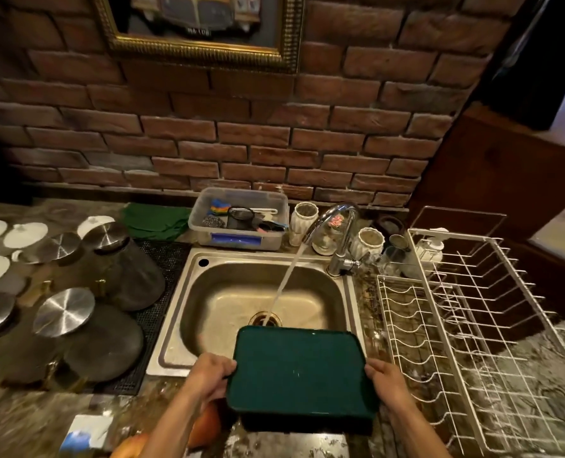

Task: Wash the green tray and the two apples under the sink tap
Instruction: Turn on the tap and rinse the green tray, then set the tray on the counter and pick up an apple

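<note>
- Both hands hold a green tray point(299, 371) over the near edge of the sink point(261, 292): the left hand point(208, 378) grips its left edge, the right hand point(387, 383) its right edge.
- The tap point(337, 226) is running, and the stream of water point(286, 279) falls to the drain just beyond the tray's far edge.
- Two apples lie on the counter near the left forearm: one apple point(205, 428) beside the tray's near left corner, the other apple point(129, 446) at the bottom edge.
- A white wire dish rack point(473, 325) stands right of the sink.
- Pots with steel lids point(63, 312) stand on the left.
- A clear plastic tub point(238, 219) sits behind the sink, against the brick wall point(241, 133).
</note>
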Motion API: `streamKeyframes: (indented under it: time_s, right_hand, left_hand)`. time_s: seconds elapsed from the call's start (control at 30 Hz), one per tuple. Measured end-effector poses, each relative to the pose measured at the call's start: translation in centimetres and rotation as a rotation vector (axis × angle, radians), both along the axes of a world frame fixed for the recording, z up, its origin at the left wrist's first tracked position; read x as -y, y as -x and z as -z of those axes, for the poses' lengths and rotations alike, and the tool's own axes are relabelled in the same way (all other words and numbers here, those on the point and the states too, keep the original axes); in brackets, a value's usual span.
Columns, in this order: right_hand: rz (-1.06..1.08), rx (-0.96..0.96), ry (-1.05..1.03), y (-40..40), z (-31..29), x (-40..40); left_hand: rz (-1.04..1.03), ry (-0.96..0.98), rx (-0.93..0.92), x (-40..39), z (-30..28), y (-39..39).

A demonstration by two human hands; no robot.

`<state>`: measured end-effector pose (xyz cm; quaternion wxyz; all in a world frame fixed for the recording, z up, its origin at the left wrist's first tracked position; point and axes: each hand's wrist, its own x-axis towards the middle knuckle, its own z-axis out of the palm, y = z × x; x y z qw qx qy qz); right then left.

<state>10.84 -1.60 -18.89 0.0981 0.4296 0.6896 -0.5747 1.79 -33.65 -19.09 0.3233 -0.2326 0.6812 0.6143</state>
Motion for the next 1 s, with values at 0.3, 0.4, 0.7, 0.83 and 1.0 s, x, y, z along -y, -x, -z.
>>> streamKeyframes:
  time_s: [0.3, 0.4, 0.7, 0.83, 1.0]
  right_hand:
    - [0.031, 0.097, -0.04, -6.5, 2.9, -0.6]
    - [0.042, 0.125, -0.068, -8.3, 3.9, -0.4]
    - [0.061, 0.18, -0.087, -9.8, 6.1, 0.5]
    - [0.024, 0.194, -0.049, -9.4, 6.3, 0.9]
    - [-0.011, 0.22, -0.081, -9.3, 5.9, 1.5]
  left_hand:
    - [0.031, 0.119, -0.018, -0.8, 4.7, -6.1]
    - [0.049, 0.151, -0.007, -0.5, 6.3, -8.1]
    - [0.063, 0.337, 0.003, -0.2, 9.3, -11.0]
    - [0.075, 0.392, -0.019, -0.2, 9.0, -11.1]
    - [0.077, 0.467, -0.044, -0.3, 9.0, -10.8]
